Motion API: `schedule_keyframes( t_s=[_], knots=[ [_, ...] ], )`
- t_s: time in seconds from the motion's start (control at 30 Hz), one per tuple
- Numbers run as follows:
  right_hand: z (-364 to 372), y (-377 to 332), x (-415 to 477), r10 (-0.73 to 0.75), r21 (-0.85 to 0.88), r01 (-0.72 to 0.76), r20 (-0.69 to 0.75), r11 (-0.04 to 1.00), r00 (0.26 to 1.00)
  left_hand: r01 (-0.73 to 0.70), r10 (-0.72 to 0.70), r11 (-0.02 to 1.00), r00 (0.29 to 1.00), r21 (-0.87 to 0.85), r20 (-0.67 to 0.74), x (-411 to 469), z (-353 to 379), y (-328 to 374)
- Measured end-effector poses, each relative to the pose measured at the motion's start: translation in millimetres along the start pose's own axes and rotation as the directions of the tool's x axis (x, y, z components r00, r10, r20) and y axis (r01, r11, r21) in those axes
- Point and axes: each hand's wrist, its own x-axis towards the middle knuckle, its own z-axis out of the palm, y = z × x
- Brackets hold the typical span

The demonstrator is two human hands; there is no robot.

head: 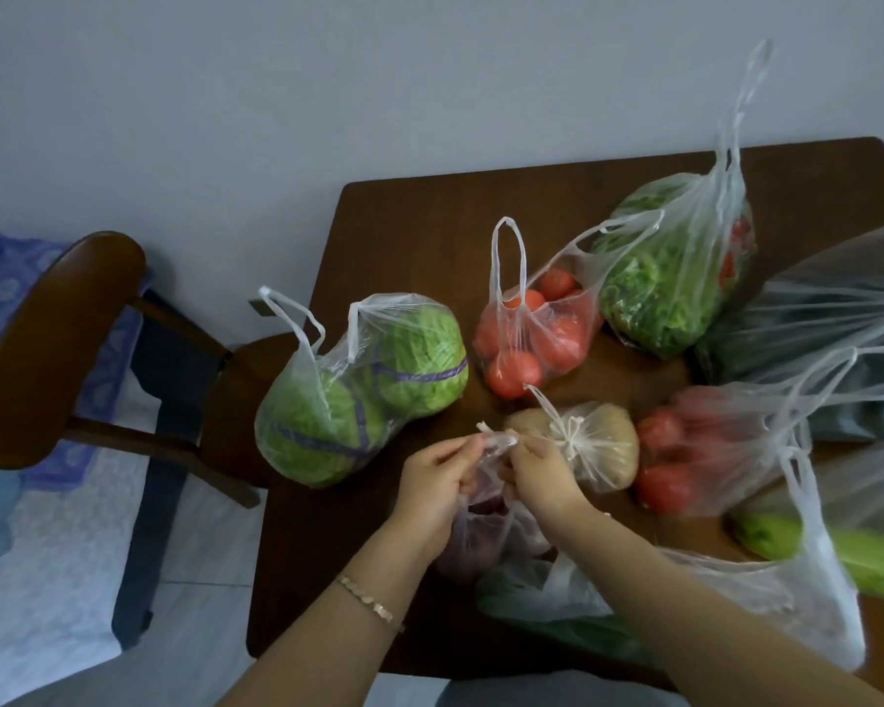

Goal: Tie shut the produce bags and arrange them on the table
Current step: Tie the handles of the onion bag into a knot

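— Hands doing what?
— Left hand (pixel 432 484) and right hand (pixel 537 477) each pinch a handle of the bag of dark reddish produce (pixel 473 538).
— Where?
— Near middle of the table (pixel 404 222), just beside the tied potato bag (pixel 598 446).

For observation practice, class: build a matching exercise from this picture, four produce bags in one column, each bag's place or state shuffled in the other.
1 cabbage bag
2 potato bag
3 far tomato bag
4 bag with dark red contents

A knotted shut
B at the table's left edge
C pinched by left hand and right hand
D beside the leafy greens bag

Pairs: 1-B, 2-A, 3-D, 4-C
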Motion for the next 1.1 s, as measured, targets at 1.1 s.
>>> schedule_keyframes(
  t_s=[1.1],
  knots=[
    [-11,11,-7,-0.234,-0.104,0.253,0.164,0.962,0.958,-0.223,0.265,0.891,0.963,0.396,-0.052,5,-21,-8]
  ],
)
